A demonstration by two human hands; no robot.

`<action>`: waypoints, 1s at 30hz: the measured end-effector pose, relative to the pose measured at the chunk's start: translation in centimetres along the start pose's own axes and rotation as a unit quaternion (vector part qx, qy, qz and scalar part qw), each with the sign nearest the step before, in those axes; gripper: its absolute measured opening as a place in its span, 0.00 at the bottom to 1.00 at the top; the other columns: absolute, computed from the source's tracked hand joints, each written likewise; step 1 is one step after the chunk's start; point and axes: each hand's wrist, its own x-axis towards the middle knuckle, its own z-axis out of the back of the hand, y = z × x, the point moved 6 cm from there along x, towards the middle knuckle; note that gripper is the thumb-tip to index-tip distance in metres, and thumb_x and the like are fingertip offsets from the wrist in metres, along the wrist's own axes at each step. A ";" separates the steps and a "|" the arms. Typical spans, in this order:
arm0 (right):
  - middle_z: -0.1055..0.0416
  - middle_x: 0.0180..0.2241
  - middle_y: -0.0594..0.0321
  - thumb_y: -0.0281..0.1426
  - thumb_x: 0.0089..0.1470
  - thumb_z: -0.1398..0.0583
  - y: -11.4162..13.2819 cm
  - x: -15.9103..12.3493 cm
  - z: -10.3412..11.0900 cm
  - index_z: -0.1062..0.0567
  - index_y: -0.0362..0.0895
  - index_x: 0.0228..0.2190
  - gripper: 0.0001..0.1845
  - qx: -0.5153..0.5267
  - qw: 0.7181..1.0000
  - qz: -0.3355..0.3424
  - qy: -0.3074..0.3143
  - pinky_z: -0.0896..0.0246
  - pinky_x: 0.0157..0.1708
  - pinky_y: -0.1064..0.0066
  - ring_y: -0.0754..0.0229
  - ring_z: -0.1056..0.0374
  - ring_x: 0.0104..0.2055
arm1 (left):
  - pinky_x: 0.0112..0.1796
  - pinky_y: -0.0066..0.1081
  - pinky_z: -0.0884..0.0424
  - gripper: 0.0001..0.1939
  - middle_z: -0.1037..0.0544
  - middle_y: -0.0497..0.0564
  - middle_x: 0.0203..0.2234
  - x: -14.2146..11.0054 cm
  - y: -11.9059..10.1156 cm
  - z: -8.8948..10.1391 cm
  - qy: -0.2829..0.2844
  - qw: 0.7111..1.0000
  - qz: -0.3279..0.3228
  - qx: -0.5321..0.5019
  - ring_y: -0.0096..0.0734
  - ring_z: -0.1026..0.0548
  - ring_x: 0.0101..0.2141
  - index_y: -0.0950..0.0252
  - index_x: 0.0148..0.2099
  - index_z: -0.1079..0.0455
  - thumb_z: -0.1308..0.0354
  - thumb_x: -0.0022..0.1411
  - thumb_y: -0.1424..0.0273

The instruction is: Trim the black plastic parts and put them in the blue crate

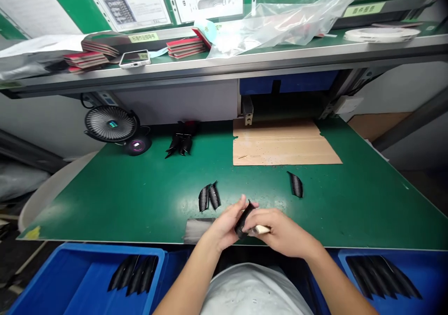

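Near the table's front edge, my left hand [227, 224] is closed around a black curved plastic piece [244, 219], which stands tilted between both hands. My right hand [285, 233] is closed on a small tool with a cream-coloured handle [262, 229]; its fingers reach the lower part of the same piece and hide the tool's working end. Just beyond my left hand lie two similar black pieces [209, 196] side by side. Another black piece [296, 185] rests alone farther right. A grey flat strip [198, 230] lies at the edge, left of my hands.
Blue bins at left [75, 249] and right [345, 259] hold rows of black pieces. A small fan [112, 123], a cluster of black parts [181, 140] and a cardboard sheet [283, 144] are on the green table [147, 189]. A shelf [196, 70] spans the back.
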 end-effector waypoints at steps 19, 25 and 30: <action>0.31 0.38 0.61 0.34 0.61 0.45 2.7 -2.2 -4.7 0.31 0.50 0.53 0.18 0.211 0.951 -0.092 -0.208 0.36 0.39 0.69 0.61 0.33 0.37 | 0.17 0.22 0.48 0.22 0.57 0.41 0.17 -9.2 -8.1 -1.6 -0.130 0.819 -0.486 -0.274 0.18 0.55 0.17 0.64 0.21 0.56 0.46 0.59 0.71; 0.33 0.31 0.65 0.39 0.59 0.42 1.9 -1.8 -6.0 0.36 0.51 0.57 0.25 0.368 0.898 -0.178 -0.162 0.44 0.24 0.77 0.68 0.40 0.27 | 0.17 0.22 0.49 0.22 0.59 0.41 0.17 -9.7 -8.0 -1.9 -0.130 0.819 -0.498 -0.255 0.19 0.56 0.17 0.64 0.21 0.57 0.47 0.60 0.71; 0.35 0.29 0.66 0.40 0.60 0.43 2.6 -1.4 -5.8 0.36 0.51 0.57 0.24 0.407 0.889 -0.179 -0.104 0.54 0.19 0.78 0.71 0.47 0.22 | 0.16 0.23 0.49 0.22 0.59 0.41 0.17 -10.1 -7.9 -2.2 -0.138 0.815 -0.508 -0.243 0.19 0.57 0.17 0.64 0.20 0.57 0.48 0.60 0.71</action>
